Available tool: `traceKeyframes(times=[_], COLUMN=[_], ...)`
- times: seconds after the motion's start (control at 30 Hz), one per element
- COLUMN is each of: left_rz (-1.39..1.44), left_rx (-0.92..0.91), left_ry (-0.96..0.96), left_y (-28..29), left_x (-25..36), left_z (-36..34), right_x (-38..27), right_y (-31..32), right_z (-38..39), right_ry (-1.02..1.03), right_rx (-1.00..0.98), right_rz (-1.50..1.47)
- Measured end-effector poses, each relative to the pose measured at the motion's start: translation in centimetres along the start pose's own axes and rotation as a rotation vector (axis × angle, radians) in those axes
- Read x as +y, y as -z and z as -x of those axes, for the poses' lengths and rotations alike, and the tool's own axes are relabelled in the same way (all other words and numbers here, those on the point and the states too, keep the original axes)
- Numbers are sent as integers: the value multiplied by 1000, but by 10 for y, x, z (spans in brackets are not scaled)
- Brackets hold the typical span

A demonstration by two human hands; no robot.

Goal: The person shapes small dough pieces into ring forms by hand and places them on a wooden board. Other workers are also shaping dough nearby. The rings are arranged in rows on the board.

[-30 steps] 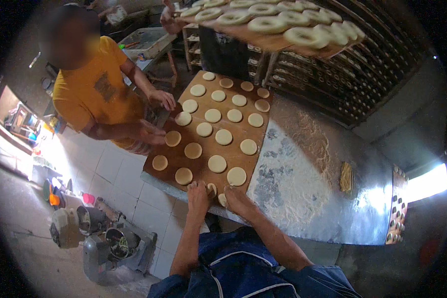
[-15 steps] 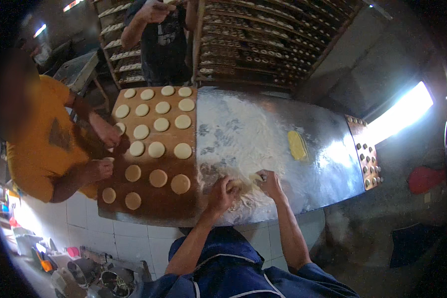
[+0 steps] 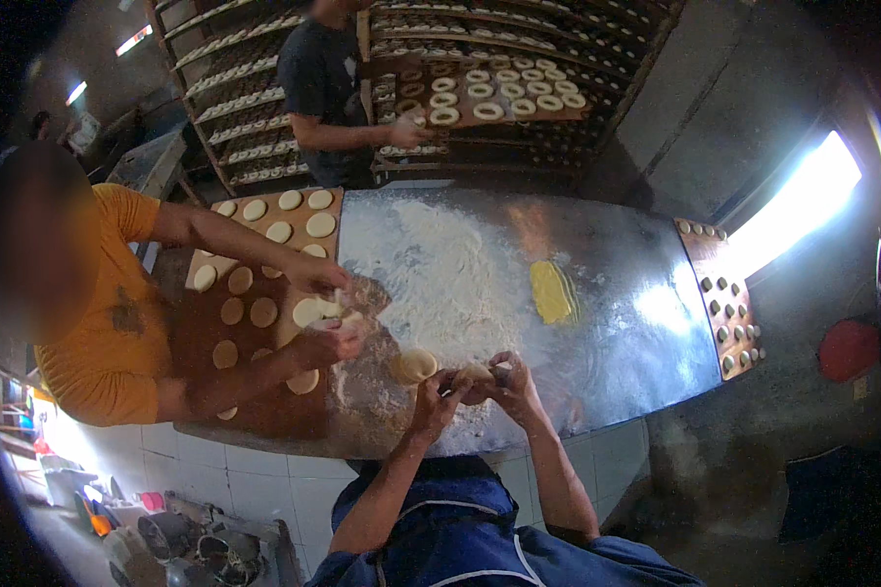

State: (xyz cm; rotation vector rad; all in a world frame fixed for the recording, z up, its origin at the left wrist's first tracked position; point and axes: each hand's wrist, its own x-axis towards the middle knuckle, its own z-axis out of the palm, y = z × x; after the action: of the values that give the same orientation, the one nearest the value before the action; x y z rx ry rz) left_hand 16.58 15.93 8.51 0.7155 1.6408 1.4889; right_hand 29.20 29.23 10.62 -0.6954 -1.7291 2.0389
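Between my left hand (image 3: 433,403) and my right hand (image 3: 521,393) is a small piece of pale dough (image 3: 474,374), pinched at both sides by the fingers. It sits low over the near edge of the floured metal table (image 3: 636,333). A round dough disc (image 3: 414,366) lies just left of my left fingers. Loose flour (image 3: 440,264) covers the middle of the tabletop. Farther right rests a flat yellow slab (image 3: 555,293), soft-looking and smeared at its side.
At left, a co-worker in an orange shirt (image 3: 117,323) handles dough over a wooden board (image 3: 196,342) of dough discs. Behind the table, another person (image 3: 325,88) stands by racks beside a board of dough rings (image 3: 480,113). A board of small dark-topped pieces (image 3: 734,323) occupies the right end.
My hands have come closer together around the dough, and a disc now shows beside the left one. The co-worker's hands reached rightward. The person behind turned, and a board of rings appeared.
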Motion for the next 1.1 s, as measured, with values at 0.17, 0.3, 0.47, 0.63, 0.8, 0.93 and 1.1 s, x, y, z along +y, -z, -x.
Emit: traceKeyframes(times=[0.17,0.3,0.47,0.63,0.8,0.93,1.1], left_rz=[-94,444,323,902,132,-197,814], left_rx=[118,93,-216,-185,157,328,511], left_ry=[-146,-38,-102,-225,-150,-412,127], left_y=[-24,-33,-22,-29,-36,-45,-48], left_x=[3,11,24,19,17,14,-8], left_z=[5,3,9,16,13,14,6], right_x=[-9,-22,-26,-7,15,25,27], right_y=[6,15,24,12,4,1,-15], right_z=[7,9,4,-4,2,4,-2], right_ry=[20,37,-139,-148,-19,224,25], right_rx=[-12,-206,-363,-39,-116,-153,-77], right_rz=[315,106,-379,300,-443,662,742])
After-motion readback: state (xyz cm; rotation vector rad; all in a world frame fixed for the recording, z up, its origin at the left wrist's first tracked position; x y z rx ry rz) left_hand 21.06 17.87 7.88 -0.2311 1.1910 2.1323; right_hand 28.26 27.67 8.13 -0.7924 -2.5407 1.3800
